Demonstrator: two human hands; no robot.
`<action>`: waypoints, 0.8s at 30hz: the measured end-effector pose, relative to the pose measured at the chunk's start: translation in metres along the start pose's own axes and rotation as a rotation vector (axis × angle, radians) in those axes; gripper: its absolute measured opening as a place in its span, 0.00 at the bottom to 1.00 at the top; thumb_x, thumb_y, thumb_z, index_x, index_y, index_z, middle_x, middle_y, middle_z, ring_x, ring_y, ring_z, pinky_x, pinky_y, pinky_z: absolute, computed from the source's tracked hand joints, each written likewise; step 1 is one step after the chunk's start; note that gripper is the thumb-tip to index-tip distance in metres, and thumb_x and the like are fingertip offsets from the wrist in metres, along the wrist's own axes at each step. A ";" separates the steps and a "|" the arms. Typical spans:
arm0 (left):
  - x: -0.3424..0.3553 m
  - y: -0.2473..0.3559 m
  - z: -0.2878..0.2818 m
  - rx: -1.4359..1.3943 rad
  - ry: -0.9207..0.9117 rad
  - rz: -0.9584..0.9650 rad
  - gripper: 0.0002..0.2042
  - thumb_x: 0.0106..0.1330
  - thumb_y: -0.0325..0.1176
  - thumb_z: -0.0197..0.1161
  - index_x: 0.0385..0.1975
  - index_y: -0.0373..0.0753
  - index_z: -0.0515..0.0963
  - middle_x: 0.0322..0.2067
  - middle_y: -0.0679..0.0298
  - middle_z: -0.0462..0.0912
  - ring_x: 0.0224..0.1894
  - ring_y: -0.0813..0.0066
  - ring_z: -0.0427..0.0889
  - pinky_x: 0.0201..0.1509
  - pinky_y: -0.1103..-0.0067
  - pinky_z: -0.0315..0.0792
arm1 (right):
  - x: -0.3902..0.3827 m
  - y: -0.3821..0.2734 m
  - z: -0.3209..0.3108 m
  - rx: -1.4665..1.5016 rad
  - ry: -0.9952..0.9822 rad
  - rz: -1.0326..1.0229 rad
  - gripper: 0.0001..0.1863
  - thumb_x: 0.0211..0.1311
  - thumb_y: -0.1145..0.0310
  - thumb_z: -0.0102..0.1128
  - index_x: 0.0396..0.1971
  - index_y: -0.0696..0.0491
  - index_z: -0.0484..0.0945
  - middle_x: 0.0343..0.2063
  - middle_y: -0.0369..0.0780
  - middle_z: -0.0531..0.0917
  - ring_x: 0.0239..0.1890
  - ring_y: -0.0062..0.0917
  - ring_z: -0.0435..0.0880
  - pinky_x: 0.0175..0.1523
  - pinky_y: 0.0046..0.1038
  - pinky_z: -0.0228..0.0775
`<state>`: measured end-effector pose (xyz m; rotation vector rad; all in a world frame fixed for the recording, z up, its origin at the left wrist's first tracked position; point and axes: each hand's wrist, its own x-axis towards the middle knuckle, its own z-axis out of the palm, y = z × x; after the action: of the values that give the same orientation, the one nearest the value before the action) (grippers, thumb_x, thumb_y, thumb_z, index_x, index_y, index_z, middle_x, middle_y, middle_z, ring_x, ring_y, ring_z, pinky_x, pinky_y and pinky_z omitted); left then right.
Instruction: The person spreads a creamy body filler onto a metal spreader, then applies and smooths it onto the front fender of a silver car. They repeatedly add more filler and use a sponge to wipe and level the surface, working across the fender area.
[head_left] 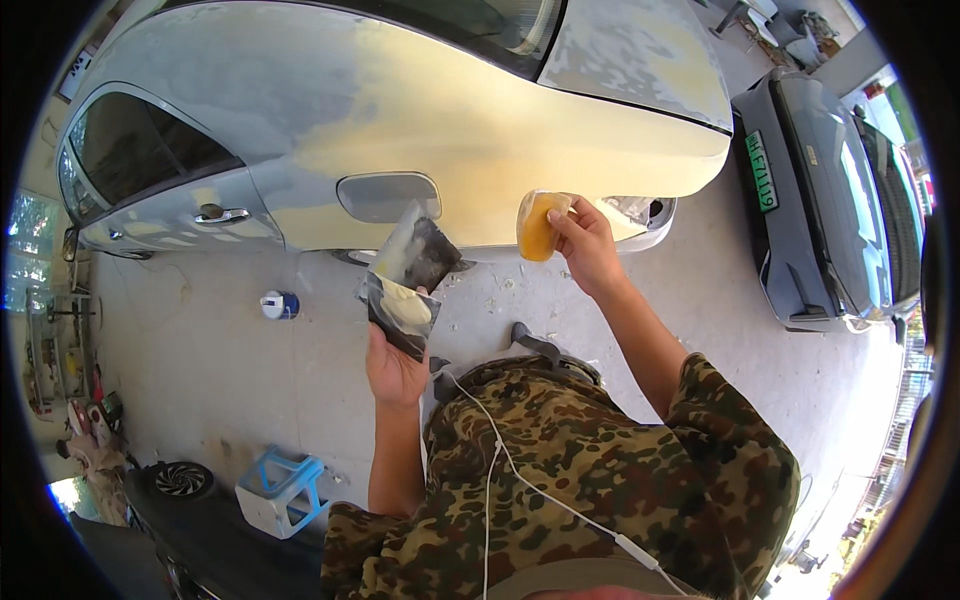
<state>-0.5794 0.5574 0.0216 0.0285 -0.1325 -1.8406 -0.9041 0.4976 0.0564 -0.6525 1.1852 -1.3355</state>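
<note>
My left hand grips the lower end of a dark, smeared mixing board. A pale yellow mound of body filler lies on the board. My right hand pinches a yellow, flat filler spreader between thumb and fingers. The spreader is held up in front of the car's rear side panel, which is coated in pale yellow filler; whether it touches the panel I cannot tell. Just above the board is the car's grey fuel flap.
The grey car spans the far side. A second grey car stands at the right. On the floor sit a blue and white can and a blue and white stool. A dark vehicle is at lower left. A white cable hangs over my shirt.
</note>
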 end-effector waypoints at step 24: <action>-0.004 0.180 -0.107 -0.062 -0.079 -0.022 0.29 0.86 0.42 0.47 0.80 0.34 0.55 0.78 0.48 0.61 0.80 0.48 0.60 0.86 0.59 0.52 | 0.012 0.077 0.094 -0.160 0.176 -0.097 0.19 0.77 0.72 0.62 0.63 0.61 0.77 0.52 0.41 0.87 0.53 0.25 0.87 0.57 0.32 0.82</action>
<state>-0.3960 0.5056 -0.0660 -0.0864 -0.1315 -1.8678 -0.7912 0.4770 0.0142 -0.7261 1.4287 -1.4113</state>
